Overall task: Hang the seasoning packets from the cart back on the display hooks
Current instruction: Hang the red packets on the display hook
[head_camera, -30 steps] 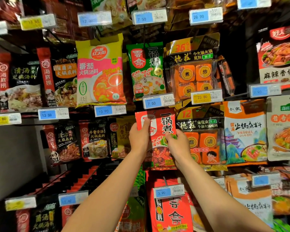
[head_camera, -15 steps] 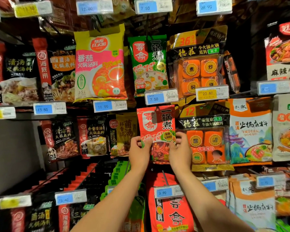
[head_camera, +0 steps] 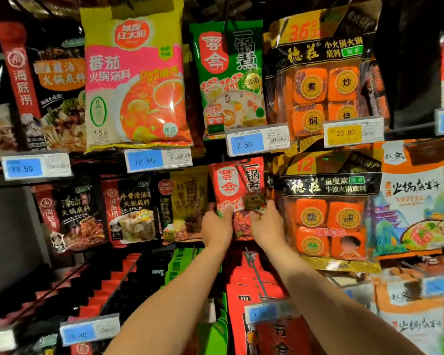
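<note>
Gripping the red packet lower than before, both hands.

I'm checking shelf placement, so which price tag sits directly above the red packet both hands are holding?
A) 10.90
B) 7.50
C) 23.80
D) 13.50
B: the blue 7.50 tag hangs directly above the red packet, which the left hand and right hand grip at its lower part.
</note>
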The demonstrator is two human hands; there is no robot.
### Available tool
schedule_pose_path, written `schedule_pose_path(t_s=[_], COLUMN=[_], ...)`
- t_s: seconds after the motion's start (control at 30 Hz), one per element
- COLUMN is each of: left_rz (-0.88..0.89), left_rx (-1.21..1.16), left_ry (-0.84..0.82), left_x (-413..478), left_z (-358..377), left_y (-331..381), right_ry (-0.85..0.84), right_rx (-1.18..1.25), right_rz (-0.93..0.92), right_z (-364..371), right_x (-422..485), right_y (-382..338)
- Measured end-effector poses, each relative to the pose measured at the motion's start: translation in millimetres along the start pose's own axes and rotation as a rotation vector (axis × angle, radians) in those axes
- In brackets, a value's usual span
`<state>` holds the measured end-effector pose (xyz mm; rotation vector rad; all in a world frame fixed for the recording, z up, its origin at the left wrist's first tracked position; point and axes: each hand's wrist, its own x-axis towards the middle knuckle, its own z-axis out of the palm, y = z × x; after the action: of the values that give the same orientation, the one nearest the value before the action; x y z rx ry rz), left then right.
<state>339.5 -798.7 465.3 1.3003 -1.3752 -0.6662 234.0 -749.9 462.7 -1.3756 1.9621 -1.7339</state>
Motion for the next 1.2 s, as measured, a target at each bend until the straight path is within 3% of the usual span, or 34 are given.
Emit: schedule_pose_path(t_s=[0.3,0.5,0.6,0.73,0.87,1.03,1.2], left_rz=[-0.024,0.081,0.146,0.232,0.296,0.348,0.329], left_rx=[-0.101,-0.166,-0.131,0.009,-0.159,-0.296,-0.265], left_ry=[-0.039,-0.138,-0.25,-0.278,-0.266,-0.475,-0.732], left_x=[-0.8,-18.9,-35.8,-60.1,-111.8,-189.4,-274.9], left_z=[2.1,-5.4,-14.7,-25.1,-37.3,-15.2,34.4], left_y=[-2.0,-10.9,-11.0,-11.7,-2.3,0.5,-25.4], right_ry=[0.021,-0.011,-0.025,-0.016,0.066,0.184,0.292], right_rx=[0.071,0.001,-0.033,-0.079,-0.04,-0.005,-0.036], right_rz=[0.005,0.006,-0.021,-0.048,-0.008,0.038,0.23], right_z=[10.1,0.0,-8.3,-28.1,-68.9,-137.9,-211.0], right_x=[-6.3,-21.0,-32.6,-54.4,-95.8,-149.4,-210.7], right_y=[7.6,-1.3,-4.9,-9.7,2.8,49.2,128.0])
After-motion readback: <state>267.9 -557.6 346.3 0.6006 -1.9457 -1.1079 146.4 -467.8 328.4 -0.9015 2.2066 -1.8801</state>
